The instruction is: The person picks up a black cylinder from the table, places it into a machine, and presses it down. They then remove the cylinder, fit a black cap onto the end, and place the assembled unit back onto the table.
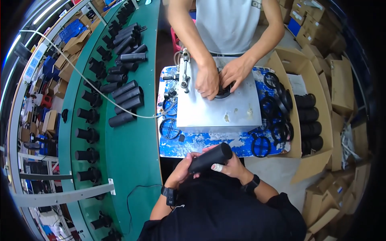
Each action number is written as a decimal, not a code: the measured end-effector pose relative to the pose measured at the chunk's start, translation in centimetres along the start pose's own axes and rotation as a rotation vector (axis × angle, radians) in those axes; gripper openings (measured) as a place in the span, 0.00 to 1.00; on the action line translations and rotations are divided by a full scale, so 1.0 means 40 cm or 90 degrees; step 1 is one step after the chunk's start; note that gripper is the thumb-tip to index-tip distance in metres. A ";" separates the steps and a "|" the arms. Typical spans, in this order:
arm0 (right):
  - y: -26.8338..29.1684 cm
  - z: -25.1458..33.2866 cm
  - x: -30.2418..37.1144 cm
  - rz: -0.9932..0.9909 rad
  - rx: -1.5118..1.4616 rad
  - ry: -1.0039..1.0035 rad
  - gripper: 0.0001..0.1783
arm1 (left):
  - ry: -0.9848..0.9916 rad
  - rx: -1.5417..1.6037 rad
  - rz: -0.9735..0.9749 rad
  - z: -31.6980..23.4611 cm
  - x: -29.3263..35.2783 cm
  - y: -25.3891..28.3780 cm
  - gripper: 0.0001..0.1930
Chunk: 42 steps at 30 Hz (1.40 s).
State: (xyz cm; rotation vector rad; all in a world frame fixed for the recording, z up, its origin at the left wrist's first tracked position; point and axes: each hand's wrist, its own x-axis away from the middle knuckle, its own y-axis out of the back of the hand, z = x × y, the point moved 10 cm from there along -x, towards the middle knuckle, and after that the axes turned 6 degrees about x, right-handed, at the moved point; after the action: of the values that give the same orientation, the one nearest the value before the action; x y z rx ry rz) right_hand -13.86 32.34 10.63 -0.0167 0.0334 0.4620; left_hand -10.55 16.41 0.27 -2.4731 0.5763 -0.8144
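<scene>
A black cylindrical tube (210, 159) is held between my two hands, tilted with its upper end toward the right. My left hand (183, 168) wraps round its lower left end. My right hand (233, 167) grips the other end, with white tape round the thumb. Just beyond my hands stands a metal box-shaped fixture (209, 114) on a worn blue and white table (193, 141). Across it, another person's hands (208, 81) press at a black round part (223, 94) in the fixture's top; their fingers partly hide it.
On the left, a green workbench (134, 160) bears a pile of black tubes (128, 96) and a row of flanged black parts (87, 135). Black rings (261, 145) lie right of the fixture. An open carton (295, 120) holds black cylinders. A pale hose (86, 76) crosses the bench.
</scene>
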 end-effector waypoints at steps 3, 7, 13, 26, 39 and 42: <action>-0.019 -0.023 -0.005 -0.032 -0.054 -0.014 0.37 | 0.008 0.013 -0.007 0.004 -0.001 0.006 0.41; -0.013 -0.016 -0.010 -0.021 -0.042 -0.021 0.38 | -0.034 0.021 -0.008 -0.016 -0.008 -0.008 0.42; 0.112 0.172 -0.075 -0.082 0.019 0.079 0.41 | -0.141 0.028 -0.003 -0.086 -0.020 -0.028 0.36; 0.446 0.328 -0.383 -0.377 0.333 0.192 0.25 | -0.238 0.090 -0.127 -0.067 0.044 0.133 0.27; 0.412 0.282 -0.505 -0.090 0.540 0.123 0.38 | -0.345 -0.124 -0.168 -0.335 0.078 0.133 0.19; 0.429 0.253 -0.503 -0.046 0.487 0.130 0.41 | -0.392 -0.231 -0.187 -0.483 0.046 0.172 0.15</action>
State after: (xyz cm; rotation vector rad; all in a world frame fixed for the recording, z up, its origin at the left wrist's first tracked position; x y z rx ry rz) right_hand -39.21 38.99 21.30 0.6853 0.4067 0.3503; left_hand -23.11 4.15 11.08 -2.9806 0.1410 -0.0023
